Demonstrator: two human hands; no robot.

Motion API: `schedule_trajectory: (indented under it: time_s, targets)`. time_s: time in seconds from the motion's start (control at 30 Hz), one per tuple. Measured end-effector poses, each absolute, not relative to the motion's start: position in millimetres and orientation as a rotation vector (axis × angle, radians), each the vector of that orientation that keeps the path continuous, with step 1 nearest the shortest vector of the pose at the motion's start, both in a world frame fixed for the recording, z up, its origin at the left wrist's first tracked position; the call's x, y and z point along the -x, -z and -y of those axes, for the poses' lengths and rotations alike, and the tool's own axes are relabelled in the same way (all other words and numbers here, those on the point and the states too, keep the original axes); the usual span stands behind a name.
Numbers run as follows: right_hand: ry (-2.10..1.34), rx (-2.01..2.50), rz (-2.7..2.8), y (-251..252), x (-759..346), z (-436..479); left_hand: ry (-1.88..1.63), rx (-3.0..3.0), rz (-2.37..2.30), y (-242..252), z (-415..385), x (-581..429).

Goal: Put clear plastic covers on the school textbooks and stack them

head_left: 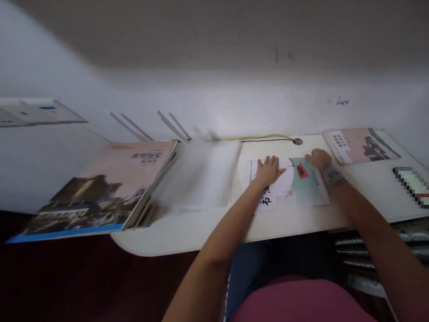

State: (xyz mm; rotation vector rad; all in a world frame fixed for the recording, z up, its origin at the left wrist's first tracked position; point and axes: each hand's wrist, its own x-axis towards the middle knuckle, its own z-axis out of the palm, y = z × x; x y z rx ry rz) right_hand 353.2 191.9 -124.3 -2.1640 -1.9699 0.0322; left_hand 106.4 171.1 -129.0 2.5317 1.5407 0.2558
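Note:
A book (284, 193) with a white and green cover, a red diamond and black characters lies flat on the white desk (174, 239). My left hand (268, 171) rests on its cover with fingers spread. At the book's upper right corner, my right hand (320, 158) is closed with curled fingers, pinching the edge; the fingertips are partly hidden. A grey band (332, 175) circles the right wrist. A pale, see-through strip borders the book's right side. Left of the book lies a blurred whitish sheet (204, 179).
A stack of books (110, 188) overhangs the desk's left end. Another pink book (362, 145) lies at the back right, near a pixelated phone-shaped object (414, 185). A yellow cable (254, 137) runs along the wall to a desk hole (297, 141). Wrapped items (358, 252) sit below, right.

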Motion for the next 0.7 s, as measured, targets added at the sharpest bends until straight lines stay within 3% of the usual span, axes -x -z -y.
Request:
schedule_trajectory:
  time_s: [0.27,0.5,0.7]
  targets:
    - [0.066,1.543,2.579,139,-300,-164,-0.296,-2.522,-1.543,140,-173,-92]
    - [-0.020,1.844,2.501,156,-380,-161,-0.331,-2.445,-1.685,133,-182,-50]
    - [-0.069,1.934,2.464,156,-376,-160,-0.423,-2.281,-1.937,131,-199,-54]
